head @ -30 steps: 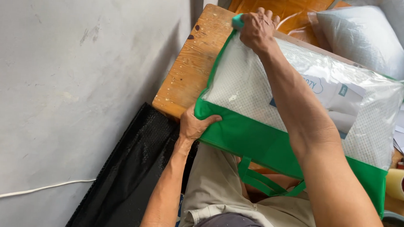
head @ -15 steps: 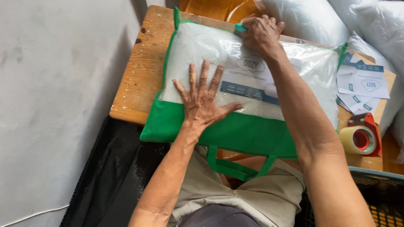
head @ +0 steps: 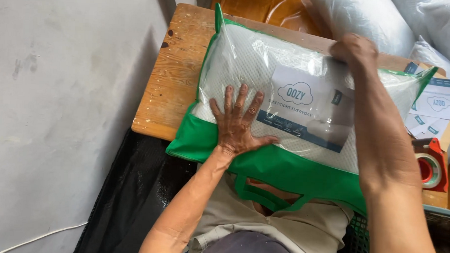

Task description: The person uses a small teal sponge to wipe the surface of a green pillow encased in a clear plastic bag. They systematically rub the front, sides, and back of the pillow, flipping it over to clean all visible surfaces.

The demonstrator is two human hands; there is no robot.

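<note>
a grey concrete floor point(head: 61, 111) fills the left of the view, and against it stands a worn wooden table point(head: 174, 85) with dark knots near its far corner. on the table lies 1 green-edged clear plastic bag point(head: 283, 171) with a white pillow point(head: 247, 67) packed inside; the bag covers most of the tabletop and its near green edge hangs over the table's front, above the person's lap. a printed paper card point(head: 310, 112) shows through the clear face of the bag, near its middle. a green strap handle point(head: 262, 192) loops down from the bag's near edge. the left hand point(head: 240, 124) lies flat on the bag, fingers spread wide, palm pressing the clear face where it meets the green band, just left of the card. the right hand point(head: 355, 51) is at the bag's far edge, fingers curled and closed together over the top seam; what it pinches there cannot be made out. right of the bag, a red tape dispenser point(head: 433, 166) sits on the table near its front right corner, and a few loose printed leaflets point(head: 437, 104) lie just beyond it. behind the bag, past the table's far edge, more white pillows in plastic point(head: 368, 19) are heaped. black mesh netting point(head: 133, 188) hangs below the table's front left corner.
</note>
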